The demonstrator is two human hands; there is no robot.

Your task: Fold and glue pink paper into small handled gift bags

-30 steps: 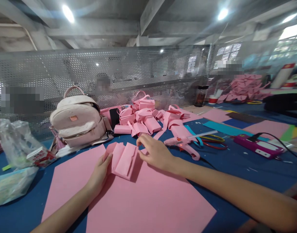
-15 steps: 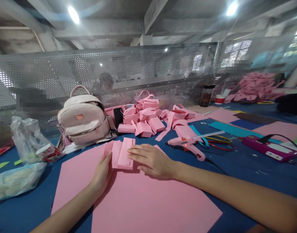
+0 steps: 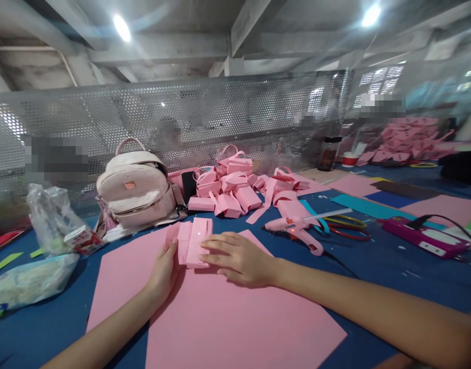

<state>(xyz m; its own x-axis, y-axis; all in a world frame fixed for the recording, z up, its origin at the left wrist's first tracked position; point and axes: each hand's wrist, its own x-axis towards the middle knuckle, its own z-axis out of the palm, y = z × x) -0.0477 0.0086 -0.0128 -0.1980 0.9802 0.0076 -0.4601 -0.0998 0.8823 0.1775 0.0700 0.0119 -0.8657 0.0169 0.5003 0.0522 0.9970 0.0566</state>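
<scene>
Pink folded foam piece (image 3: 192,241) lies creased in panels on a large pink sheet (image 3: 220,318). Right hand (image 3: 239,258) presses it flat, fingers together; left hand (image 3: 164,271) steadies its left edge. Open sheet spreads nearer; glue gun (image 3: 297,228) lies just right.

Left hand (image 3: 164,269) flat, fingers forward; right hand (image 3: 239,259) palm down, fingers spread leftward

The folded pink foam piece (image 3: 191,242) lies flat on the large pink sheet (image 3: 220,318), near that sheet's far edge. It is pleated into several parallel panels, creases running away from me, a narrow slit visible on the right panel. My left hand (image 3: 164,269) touches its left edge; my right hand (image 3: 239,258) presses its near right corner.
</scene>
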